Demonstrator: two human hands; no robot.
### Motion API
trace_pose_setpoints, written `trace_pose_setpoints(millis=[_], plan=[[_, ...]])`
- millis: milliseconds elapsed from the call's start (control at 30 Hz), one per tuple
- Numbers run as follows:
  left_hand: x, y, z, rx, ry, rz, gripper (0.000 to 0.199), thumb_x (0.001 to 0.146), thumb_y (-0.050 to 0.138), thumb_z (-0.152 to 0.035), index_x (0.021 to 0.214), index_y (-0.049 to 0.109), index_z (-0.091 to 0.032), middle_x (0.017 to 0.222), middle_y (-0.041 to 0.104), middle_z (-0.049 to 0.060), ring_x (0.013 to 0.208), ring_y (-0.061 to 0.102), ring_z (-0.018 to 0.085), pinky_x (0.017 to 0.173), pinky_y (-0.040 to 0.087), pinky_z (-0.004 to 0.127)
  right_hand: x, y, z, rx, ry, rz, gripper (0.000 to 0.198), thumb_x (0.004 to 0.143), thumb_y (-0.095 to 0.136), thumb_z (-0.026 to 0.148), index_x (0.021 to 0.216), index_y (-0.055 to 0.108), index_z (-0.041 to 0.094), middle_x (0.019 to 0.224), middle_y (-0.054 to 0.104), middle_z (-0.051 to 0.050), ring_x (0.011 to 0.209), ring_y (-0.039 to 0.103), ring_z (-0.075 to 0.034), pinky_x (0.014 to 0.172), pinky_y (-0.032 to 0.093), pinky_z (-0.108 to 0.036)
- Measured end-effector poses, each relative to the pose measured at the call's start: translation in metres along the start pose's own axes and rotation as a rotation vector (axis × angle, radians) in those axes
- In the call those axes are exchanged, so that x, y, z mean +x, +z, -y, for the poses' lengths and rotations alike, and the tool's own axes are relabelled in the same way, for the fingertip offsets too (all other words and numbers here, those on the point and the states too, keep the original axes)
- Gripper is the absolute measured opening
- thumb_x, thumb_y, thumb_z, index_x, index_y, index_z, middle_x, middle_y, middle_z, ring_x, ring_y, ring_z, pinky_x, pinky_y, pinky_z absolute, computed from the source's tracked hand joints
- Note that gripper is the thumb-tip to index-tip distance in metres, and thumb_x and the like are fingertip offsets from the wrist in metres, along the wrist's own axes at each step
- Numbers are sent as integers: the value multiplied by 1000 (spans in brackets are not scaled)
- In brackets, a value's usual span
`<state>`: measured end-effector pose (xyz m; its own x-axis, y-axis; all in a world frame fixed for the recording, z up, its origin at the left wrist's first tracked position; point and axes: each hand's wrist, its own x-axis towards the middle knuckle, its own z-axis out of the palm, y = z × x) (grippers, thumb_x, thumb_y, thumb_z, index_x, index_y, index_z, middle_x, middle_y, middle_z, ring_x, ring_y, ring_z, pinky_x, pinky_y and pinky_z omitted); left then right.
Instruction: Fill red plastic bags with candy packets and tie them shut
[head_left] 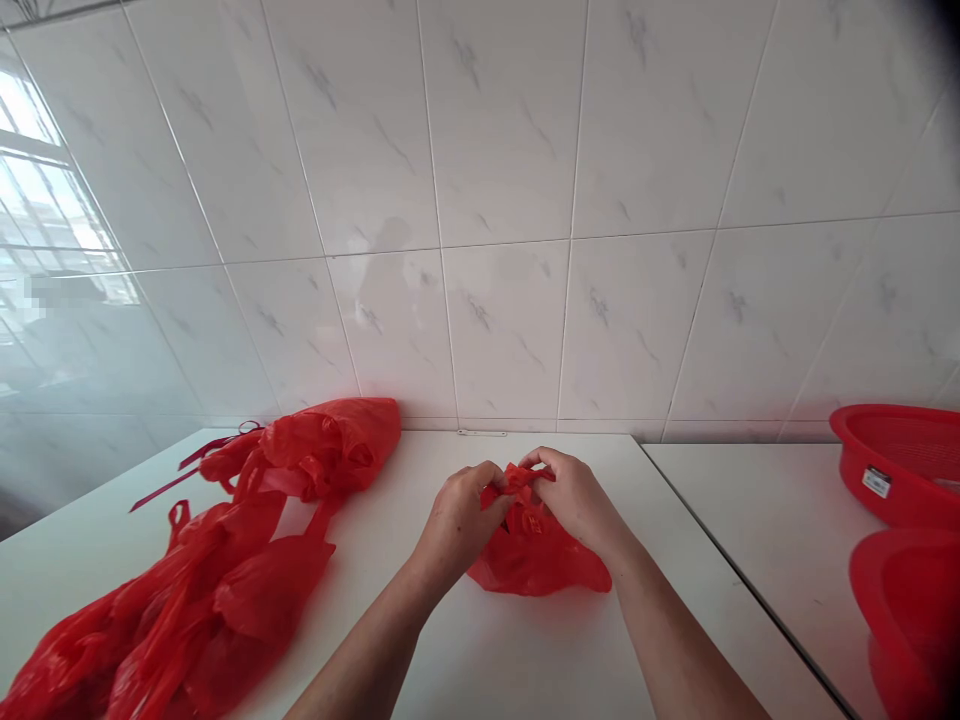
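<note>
Head view: the left hand (459, 508) and right hand (576, 495), both closed, pinched the gathered top of a red plastic bag (538, 568).

An indoor room, kitchen or workroom — the pictures leave that unclear — with glossy, white, grey-veined wall tiles (502, 150), a smooth, flat, white tabletop (382, 520) and a bright, barred window reflection (52, 195).
</note>
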<state>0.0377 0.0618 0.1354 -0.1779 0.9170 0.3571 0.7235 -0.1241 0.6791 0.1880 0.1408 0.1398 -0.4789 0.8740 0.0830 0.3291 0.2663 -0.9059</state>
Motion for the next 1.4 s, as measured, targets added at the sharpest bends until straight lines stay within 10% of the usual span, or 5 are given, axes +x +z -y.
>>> trace_pose_setpoints(millis=[267,633,967,1233,1400], plan=[[1,4,15,71,154,-53,10,78,52,-13,72,52,-21,81,61,0,83,54,18,71,42,29,-2,-2,5,597,32,156,29,73,56,38,93,65,19,85,68,-5,77,64,-20,72,51,-33],[-38,-35,34,209,205,227,15,76,56,-7,69,52,-20,95,60,3,94,54,19,77,44,31,38,-13,-102,92,159,-468,28,60,47,17,86,57,22,78,61,0,61,54,-15,56,38,-26],[-52,-59,29,219,-84,302,8,82,56,-29,89,58,-26,99,62,1,85,57,19,68,44,29,38,-18,-135,176,165,-398,23,71,51,36,86,59,20,71,61,-1,60,57,-17,53,44,-26],[-31,-23,7,45,51,227,27,79,62,-27,106,58,-29,129,51,4,107,54,22,85,48,34,36,-22,-135,164,186,-452,35,73,52,54,77,59,20,71,62,-3,62,57,-18,55,43,-27],[-20,15,3,163,179,346,78,65,77,-29,134,41,-29,148,32,9,132,34,31,101,41,46,37,-23,-141,138,213,-436,36,72,52,55,72,59,19,70,63,-5,61,57,-19,55,42,-29]])
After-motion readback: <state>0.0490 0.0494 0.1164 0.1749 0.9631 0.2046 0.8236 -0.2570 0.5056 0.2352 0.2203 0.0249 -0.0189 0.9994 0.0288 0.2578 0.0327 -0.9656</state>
